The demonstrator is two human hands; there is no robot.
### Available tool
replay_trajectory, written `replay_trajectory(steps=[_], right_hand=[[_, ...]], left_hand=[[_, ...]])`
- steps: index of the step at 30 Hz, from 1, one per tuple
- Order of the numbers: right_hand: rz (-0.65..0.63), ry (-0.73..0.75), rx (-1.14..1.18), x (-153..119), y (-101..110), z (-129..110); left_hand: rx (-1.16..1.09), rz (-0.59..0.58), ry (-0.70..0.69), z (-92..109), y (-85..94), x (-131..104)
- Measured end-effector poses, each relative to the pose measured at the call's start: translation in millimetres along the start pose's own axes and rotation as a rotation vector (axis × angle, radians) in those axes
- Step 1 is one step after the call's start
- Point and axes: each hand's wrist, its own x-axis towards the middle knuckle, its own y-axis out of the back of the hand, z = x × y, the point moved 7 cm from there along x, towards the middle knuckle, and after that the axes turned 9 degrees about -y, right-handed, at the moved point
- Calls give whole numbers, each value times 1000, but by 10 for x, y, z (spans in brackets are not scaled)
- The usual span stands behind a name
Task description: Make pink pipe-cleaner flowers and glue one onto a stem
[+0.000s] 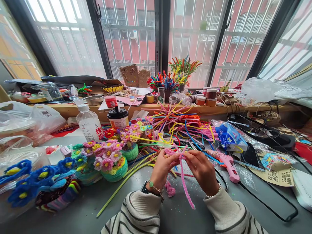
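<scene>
Near the middle of the head view, pink pipe cleaners (184, 182) are pinched between both hands. One long stem hangs down toward the tabletop, and several shorter ends fan out above the fingers. My left hand (162, 169) grips them from the left with thumb and forefinger. From the right, my right hand (201, 170) closes its fingertips on the same spot, where the strands meet. Just below my left hand lies a small fuzzy pink piece (170, 189) on the table. The exact joint is partly hidden by the fingertips.
Pots of pipe-cleaner flowers (108, 159) stand at left, with blue flowers (44, 175) nearer. A bottle (89, 125) and lidded cup (118, 118) rise behind them. Loose pipe cleaners (180, 122) heap beyond my hands. A pink glue gun (229, 164) and its cord lie at right.
</scene>
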Motion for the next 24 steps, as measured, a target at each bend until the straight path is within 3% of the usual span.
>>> replay_trajectory(steps=[5,9,13,18,24], right_hand=[[15,17,-80,0,-13,-62],[30,-53,-109,10,-27,-54],[29,-150,-67,25,-26,-16],[-109,-436,217,52,-69,145],[-402,-975,778,-117,-269,408]], left_hand=[[160,36,-141,59,33,37],[376,69,-323,175,40,33],[660,68,-520,343,-66,-65],[974,35,-691,434,-217,-193],[1009,-237,-808,369,-390,-251]])
